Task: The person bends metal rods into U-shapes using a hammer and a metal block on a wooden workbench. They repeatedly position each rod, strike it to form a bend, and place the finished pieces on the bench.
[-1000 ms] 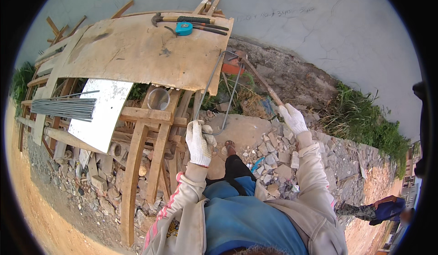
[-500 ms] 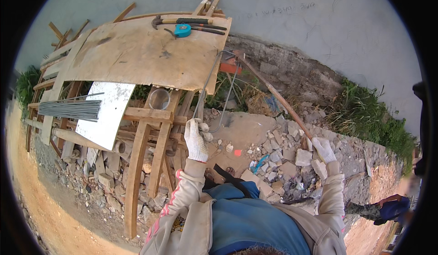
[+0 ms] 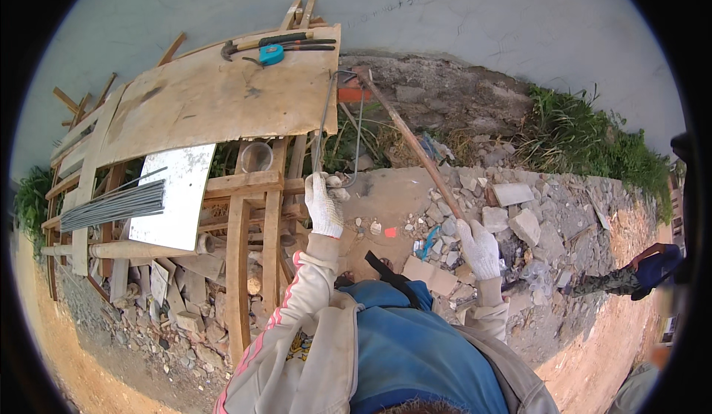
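Note:
Both my hands wear white knit gloves. My left hand is closed on the near end of a thin steel rod, bent into a long narrow loop. The far end of the loop lies at an orange-red metal piece beside the table's corner. My right hand wraps around the near end of a long rusty bar. This bar slants away to the far left, where its head meets the rod at the orange-red piece. Exactly how they engage there is too small to tell.
A plywood-topped timber table carries a hammer, a blue tape measure and dark-handled tools. Straight steel rods lie across a white board, near a clear container. Rubble covers ground rightward; another person is far right.
My right hand has swung the rusty bar leftward and closer to my body. My left hand keeps its hold on the bent rod. The whole view has turned slightly.

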Motion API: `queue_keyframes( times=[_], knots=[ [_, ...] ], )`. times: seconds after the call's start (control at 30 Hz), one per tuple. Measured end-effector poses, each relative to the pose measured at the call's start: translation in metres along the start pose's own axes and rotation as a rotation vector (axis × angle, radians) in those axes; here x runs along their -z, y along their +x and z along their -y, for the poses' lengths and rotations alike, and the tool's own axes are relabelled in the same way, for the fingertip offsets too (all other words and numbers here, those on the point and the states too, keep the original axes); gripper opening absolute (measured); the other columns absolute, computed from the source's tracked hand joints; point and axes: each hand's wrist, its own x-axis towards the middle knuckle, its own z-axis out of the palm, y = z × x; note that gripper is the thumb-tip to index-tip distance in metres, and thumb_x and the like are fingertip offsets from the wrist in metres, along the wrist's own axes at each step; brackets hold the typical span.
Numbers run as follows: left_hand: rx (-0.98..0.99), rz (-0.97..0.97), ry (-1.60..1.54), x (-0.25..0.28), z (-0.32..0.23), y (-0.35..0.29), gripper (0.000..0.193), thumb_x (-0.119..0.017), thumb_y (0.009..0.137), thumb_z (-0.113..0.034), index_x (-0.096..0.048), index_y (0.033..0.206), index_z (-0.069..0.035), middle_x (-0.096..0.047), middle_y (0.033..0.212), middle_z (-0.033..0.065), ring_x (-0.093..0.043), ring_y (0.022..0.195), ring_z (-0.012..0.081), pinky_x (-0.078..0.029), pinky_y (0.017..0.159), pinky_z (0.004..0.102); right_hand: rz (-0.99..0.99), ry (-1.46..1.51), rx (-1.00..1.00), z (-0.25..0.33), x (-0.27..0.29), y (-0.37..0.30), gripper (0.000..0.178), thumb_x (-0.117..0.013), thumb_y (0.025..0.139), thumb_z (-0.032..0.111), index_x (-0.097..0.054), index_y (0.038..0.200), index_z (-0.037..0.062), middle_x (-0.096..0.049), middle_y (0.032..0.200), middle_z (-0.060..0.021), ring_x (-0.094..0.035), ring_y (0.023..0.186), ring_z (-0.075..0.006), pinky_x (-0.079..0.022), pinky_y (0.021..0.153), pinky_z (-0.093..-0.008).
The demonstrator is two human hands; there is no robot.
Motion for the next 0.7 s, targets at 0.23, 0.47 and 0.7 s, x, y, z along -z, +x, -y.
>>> queue_keyframes(
  times=[0.23,0.47,0.7],
  knots=[
    [0.012,0.001,-0.055,-0.001,0.005,0.004,0.024,-0.057,0.117,-0.030,-0.061,0.115,-0.007,-0.071,0.086,0.0106,-0.065,0.063,0.0202,-0.055,0.054,0.0366,0.007,0.011,0.070,-0.005,0.042,0.028,0.053,-0.059,0.110,0.053,-0.074,0.108,0.0022,-0.074,0.099,-0.0285,-0.071,0.099,-0.0489,-0.053,0.084,-0.0552],
    [0.029,-0.018,-0.012,-0.003,0.001,-0.001,0.017,-0.057,0.117,-0.028,-0.061,0.114,-0.012,-0.069,0.086,0.0085,-0.061,0.063,0.0185,-0.053,0.057,0.0342,0.033,0.079,0.087,-0.028,0.041,0.043,0.052,-0.061,0.110,0.049,-0.072,0.098,-0.0003,-0.068,0.086,-0.0286,-0.067,0.087,-0.0504,-0.051,0.077,-0.0537],
    [0.015,-0.018,-0.018,-0.005,0.000,-0.002,0.017,-0.057,0.117,-0.028,-0.061,0.113,-0.012,-0.068,0.085,0.0082,-0.056,0.060,0.0166,-0.050,0.055,0.0337,0.137,0.129,0.166,-0.023,0.045,0.027,0.045,-0.057,0.114,0.042,-0.068,0.106,-0.0010,-0.068,0.093,-0.0281,-0.066,0.094,-0.0487,-0.050,0.082,-0.0525]
  ],
)
